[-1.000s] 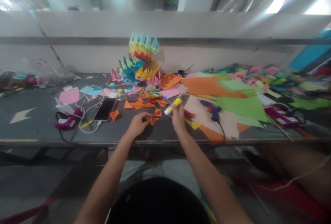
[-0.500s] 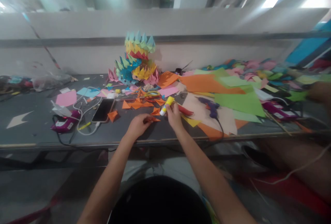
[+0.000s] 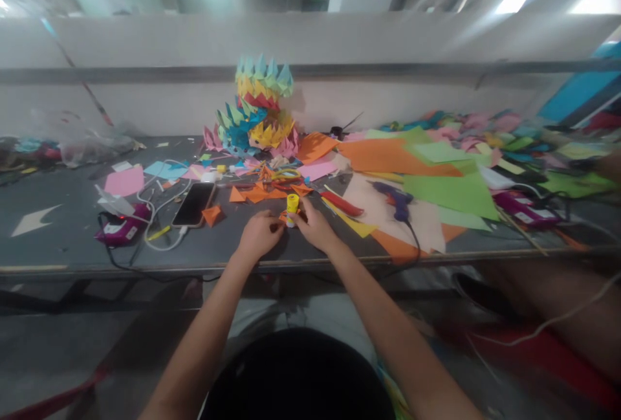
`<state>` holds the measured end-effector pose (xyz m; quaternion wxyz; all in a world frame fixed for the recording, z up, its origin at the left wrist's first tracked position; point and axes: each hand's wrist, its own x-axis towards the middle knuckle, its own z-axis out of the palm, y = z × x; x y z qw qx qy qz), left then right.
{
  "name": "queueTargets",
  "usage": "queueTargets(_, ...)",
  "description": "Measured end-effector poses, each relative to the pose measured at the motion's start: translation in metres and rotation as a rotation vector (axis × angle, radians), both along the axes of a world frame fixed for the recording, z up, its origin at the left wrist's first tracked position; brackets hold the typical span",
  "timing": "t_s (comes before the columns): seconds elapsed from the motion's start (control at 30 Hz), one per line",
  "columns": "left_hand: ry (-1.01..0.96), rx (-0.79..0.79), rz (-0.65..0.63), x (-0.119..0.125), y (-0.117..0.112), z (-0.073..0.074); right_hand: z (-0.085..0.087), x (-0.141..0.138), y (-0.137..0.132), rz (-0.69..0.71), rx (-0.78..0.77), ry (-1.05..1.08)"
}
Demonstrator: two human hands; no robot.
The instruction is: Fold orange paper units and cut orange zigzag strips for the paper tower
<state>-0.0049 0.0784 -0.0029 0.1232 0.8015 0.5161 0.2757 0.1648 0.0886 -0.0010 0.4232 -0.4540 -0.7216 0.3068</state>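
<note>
My right hand (image 3: 314, 227) grips a yellow glue stick (image 3: 292, 206) upright, its tip down on a small folded orange paper piece (image 3: 284, 216). My left hand (image 3: 259, 234) pinches that same orange piece and holds it against the dark table (image 3: 63, 239) near the front edge. The two hands almost touch each other. More folded orange triangles (image 3: 257, 194) lie just beyond them. A tall stack of spiky folded paper rings (image 3: 257, 109) in blue, yellow, red and pink stands against the back wall.
A black phone (image 3: 195, 204) on a white cable lies left of my hands, beside a purple device (image 3: 119, 230). A purple glue gun (image 3: 398, 202) rests on large orange and green paper sheets (image 3: 436, 180) at right. Another person's arm shows at the far right.
My right hand has swung the glue stick from a slant at the right to upright over the orange piece, coming close to my left hand. The left hand has hardly moved.
</note>
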Motion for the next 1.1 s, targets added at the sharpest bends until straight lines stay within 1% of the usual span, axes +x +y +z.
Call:
queueTargets(0.13,-0.005,-0.016,0.036,0.001,-0.002,0.003,0.000,-0.004,0.001,0.038,0.091,-0.189)
queueTargets(0.2,-0.006,-0.023,0.038,0.002,-0.002,0.004,-0.001,-0.005,0.002,0.042,0.149,-0.252)
queueTargets(0.27,-0.008,-0.027,0.037,0.001,-0.003,0.004,-0.002,-0.004,0.002,0.025,0.173,-0.290)
queueTargets(0.33,-0.013,-0.019,0.037,0.001,-0.003,0.005,-0.002,-0.004,0.001,-0.034,0.149,-0.316)
queueTargets(0.43,-0.009,-0.006,0.043,0.001,-0.005,0.005,-0.001,-0.003,-0.001,-0.192,0.101,-0.299)
queueTargets(0.5,-0.002,-0.008,0.049,0.001,-0.005,0.005,0.000,-0.002,-0.001,-0.311,0.098,-0.200)
queueTargets(0.57,-0.012,-0.009,0.051,0.001,-0.005,0.005,0.000,-0.001,0.001,-0.393,0.098,-0.009)
queueTargets(0.6,-0.024,-0.007,0.048,0.001,-0.005,0.004,0.000,0.000,0.004,-0.408,0.091,0.115)
queueTargets(0.7,-0.069,-0.007,0.036,0.000,-0.005,0.004,0.000,0.006,0.012,-0.395,0.039,0.512)
queueTargets(0.8,-0.096,-0.008,0.034,0.000,-0.005,0.004,0.002,0.016,0.018,-0.396,-0.064,0.843)
queueTargets(0.87,-0.097,-0.006,0.035,0.001,-0.005,0.004,0.004,0.024,0.017,-0.317,-0.181,0.985)
queueTargets(0.93,-0.097,-0.001,0.042,0.002,-0.006,0.003,0.007,0.032,0.014,-0.172,-0.296,1.042)
queueTargets(0.97,-0.104,0.005,0.047,0.003,-0.006,0.003,0.009,0.036,0.012,-0.118,-0.327,1.064)
queueTargets(1.03,-0.136,0.032,0.057,0.003,-0.006,0.004,0.013,0.043,0.012,-0.059,-0.353,1.111)
queueTargets(1.1,-0.151,0.087,0.074,-0.001,-0.006,0.007,0.018,0.048,0.018,-0.063,-0.326,1.134)
